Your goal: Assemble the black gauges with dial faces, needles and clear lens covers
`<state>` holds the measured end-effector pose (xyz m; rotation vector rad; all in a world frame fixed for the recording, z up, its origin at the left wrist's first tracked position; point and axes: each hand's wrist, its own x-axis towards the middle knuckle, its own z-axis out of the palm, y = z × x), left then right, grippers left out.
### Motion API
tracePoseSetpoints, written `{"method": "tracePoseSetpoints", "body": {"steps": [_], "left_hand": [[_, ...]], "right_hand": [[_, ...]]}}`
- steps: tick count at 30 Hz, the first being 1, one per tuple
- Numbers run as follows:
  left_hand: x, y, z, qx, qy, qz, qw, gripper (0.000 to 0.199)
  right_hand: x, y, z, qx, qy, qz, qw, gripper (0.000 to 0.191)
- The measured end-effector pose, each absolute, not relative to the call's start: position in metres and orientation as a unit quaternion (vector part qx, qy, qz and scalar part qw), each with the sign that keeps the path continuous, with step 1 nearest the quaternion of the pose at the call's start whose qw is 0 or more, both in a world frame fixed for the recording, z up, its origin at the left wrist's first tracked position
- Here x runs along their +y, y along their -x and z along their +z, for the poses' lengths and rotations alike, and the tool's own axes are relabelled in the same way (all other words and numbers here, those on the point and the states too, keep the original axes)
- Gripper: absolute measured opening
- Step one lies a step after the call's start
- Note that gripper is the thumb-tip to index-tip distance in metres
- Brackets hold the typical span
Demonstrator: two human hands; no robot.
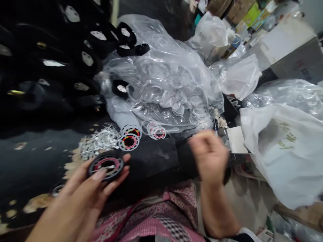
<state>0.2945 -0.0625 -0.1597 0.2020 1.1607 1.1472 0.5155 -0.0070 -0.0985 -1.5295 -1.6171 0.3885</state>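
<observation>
My left hand [83, 191] grips a round black gauge [107, 164] by its rim. The gauge has a printed dial face with a red band and a small white pointer, and my thumb lies over its near edge. Motion blurs my right hand [210, 158], which is raised over the table's right part with its fingers curled closed; whatever may be in them is hidden. Beyond the gauge is a pile of small white pointers [99, 141]. Several printed dial discs [129, 142] lie fanned beside that pile, and more thin dial rings [158, 132] are to their right.
A clear plastic bag [174, 53] holds many transparent round covers [178, 108]. Black round housings [87, 58] crowd the back left of the dark table [156, 154]. On the right are a white bag [285, 151], a white card [236, 139] and a carton [285, 43].
</observation>
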Motion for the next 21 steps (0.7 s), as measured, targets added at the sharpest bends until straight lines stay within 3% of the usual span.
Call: {"method": "tracePoseSetpoints", "body": {"steps": [2,6,10,14,21], "left_hand": [[-0.059,-0.304,-0.154,0.49,-0.047,0.497,0.715,0.026],[-0.055,-0.316,-0.149,0.433,0.035,0.436,0.788,0.029],[-0.054,-0.315,-0.15,0.42,0.031,0.431,0.798,0.025],[-0.055,-0.314,-0.153,0.395,0.016,0.455,0.798,0.02],[-0.057,-0.316,-0.152,0.392,0.003,0.467,0.792,0.011]], "right_hand": [[0.003,-0.552,-0.105,-0.548,0.667,0.05,0.502,0.02],[0.028,-0.571,-0.133,-0.492,0.62,0.241,0.562,0.011],[0.017,-0.52,-0.129,-0.461,0.495,0.408,0.614,0.018],[-0.007,-0.461,-0.112,-0.539,0.358,0.522,0.556,0.023],[-0.007,-0.437,-0.107,-0.73,0.324,0.432,0.418,0.02]]}}
